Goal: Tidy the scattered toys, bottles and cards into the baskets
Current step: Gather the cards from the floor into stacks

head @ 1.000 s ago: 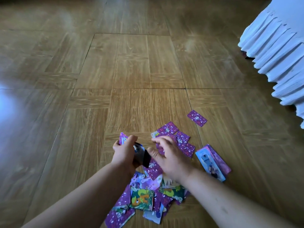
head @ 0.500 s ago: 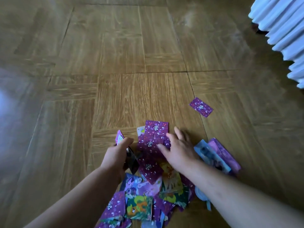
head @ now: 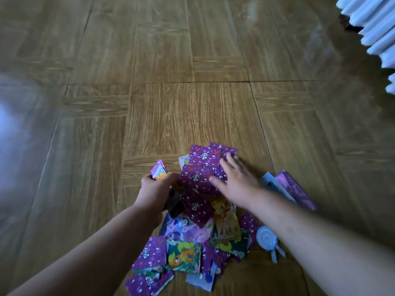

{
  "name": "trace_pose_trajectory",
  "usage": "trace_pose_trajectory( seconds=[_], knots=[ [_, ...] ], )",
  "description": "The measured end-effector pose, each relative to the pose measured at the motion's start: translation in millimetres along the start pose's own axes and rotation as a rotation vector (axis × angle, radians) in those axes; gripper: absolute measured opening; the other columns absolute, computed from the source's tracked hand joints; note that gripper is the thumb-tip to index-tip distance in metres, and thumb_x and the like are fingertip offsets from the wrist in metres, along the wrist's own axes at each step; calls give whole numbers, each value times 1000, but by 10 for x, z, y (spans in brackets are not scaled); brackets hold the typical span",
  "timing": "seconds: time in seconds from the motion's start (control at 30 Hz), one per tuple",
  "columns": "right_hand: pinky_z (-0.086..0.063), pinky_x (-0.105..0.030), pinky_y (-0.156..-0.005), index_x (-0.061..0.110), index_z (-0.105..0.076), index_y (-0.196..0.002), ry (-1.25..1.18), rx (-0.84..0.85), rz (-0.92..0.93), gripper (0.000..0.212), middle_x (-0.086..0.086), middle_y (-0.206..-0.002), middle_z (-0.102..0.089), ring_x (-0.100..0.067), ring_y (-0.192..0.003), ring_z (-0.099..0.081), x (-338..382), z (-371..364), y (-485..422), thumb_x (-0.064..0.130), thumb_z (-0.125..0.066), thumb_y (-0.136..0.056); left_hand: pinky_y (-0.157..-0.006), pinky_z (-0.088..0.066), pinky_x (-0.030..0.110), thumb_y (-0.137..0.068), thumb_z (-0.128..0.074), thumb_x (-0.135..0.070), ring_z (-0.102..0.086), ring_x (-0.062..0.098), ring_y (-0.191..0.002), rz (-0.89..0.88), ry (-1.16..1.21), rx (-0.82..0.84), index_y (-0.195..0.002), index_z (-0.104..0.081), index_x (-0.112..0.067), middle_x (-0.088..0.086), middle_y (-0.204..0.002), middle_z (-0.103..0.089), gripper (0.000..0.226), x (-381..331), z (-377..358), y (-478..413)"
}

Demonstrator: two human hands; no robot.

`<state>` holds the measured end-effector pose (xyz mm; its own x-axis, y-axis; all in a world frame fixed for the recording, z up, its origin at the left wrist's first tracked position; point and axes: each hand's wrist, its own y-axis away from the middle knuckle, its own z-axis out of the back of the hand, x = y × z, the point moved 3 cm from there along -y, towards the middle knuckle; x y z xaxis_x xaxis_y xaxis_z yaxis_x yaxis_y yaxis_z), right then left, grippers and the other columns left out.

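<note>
On the wooden floor, the left hand grasps a small stack of cards, while the right hand (fingers spread flat, slightly blurred) presses purple-backed cards.

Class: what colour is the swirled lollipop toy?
The swirled lollipop toy is pale blue and white; head view.

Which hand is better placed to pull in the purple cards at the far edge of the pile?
Right. The right hand is open, its fingers on those purple cards; the left hand grips a stack.
</note>
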<state>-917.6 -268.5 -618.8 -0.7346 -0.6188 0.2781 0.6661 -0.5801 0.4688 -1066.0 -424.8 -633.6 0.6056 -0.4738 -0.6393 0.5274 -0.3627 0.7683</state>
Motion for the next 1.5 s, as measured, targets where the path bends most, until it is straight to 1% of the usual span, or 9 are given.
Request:
trace_pose_trajectory(
  seconds=[0.17, 0.37, 0.47, 0.57, 0.73, 0.9, 1.17, 1.33, 1.5],
  knots=[
    [-2, -34, -121, 18, 1, -155, -54, 106, 105, 96, -2, -161, 15, -19, -148, 11, 295, -302, 597, 66, -48, -86, -51, -50, 30, -55, -73, -40, -58, 19, -52, -42, -9, -84, -126, -53, -1, 12, -84, -58, 84, -24, 225, 102],
    [5, -47, -119, 29, 18, -151, 180, 178, 180, 126, -2, -152, 39, -23, -143, 28, 395, -674, 1309, 76, -62, -65, -61, -54, 37, -51, -72, -49, -62, 28, -73, -49, -133, -184, -125, -45, -11, 12, -89, -60, 88, 50, 632, 321],
    [9, -49, -115, 32, 16, -151, 288, 210, 252, 123, -3, -151, 39, -27, -143, 29, 431, -814, 1420, 69, -67, -68, -69, -55, 42, -43, -71, -54, -68, 39, -93, -15, -271, -223, -125, -40, -15, 20, -104, -64, 96, 217, 841, 442],
    [-2, -50, -119, 32, 4, -153, 247, 147, 271, 113, 0, -158, 26, -25, -147, 19, 484, -801, 1215, 62, -69, -71, -59, -52, 36, -44, -70, -53, -69, 36, -88, 62, -343, -227, -119, -45, -12, 17, -101, -66, 89, 386, 986, 630],
    [-14, -33, -118, 21, -33, -147, 31, -42, 199, 96, -5, -159, -13, -26, -144, -17, 542, -539, 857, 57, -75, -69, -57, -53, 33, -74, -73, -33, -65, 27, -63, 150, -342, -254, -94, -65, 2, 13, -77, -67, 41, 680, 1176, 847],
    [-40, -37, -99, 14, -47, -132, -184, -214, -353, 83, -14, -134, -47, -31, -124, -46, 131, -219, 714, 56, -79, -67, -49, -51, 28, -64, -76, -38, -65, 23, -59, 160, -232, -284, -110, -57, 2, 15, -82, -67, 64, 849, 1215, 898],
    [-42, -39, -101, 9, -39, -133, -382, -39, -448, 92, -14, -134, -43, -30, -125, -43, 510, -524, 777, 44, -86, -62, -59, -58, 31, -56, -75, -47, -71, 23, -67, 173, -208, -94, -109, -59, -2, 12, -88, -72, 71, 716, 717, 864],
    [-46, -28, -78, 20, -48, -108, -449, 7, -384, 56, -6, -119, -56, -24, -107, -56, 677, -621, 803, 38, -84, -68, -64, -60, 39, -72, -76, -38, -69, 23, -58, 180, -209, -50, -98, -68, -3, 9, -75, -71, 44, 708, 636, 841],
    [-40, -25, -66, 19, -43, -107, -539, 4, -380, 60, -1, -111, -56, -17, -91, -55, 675, -632, 862, 33, -86, -66, -56, -51, 27, -70, -78, -39, -63, 18, -51, 177, -139, -21, -98, -70, -2, 6, -69, -66, 47, 713, 676, 815]
  ],
)
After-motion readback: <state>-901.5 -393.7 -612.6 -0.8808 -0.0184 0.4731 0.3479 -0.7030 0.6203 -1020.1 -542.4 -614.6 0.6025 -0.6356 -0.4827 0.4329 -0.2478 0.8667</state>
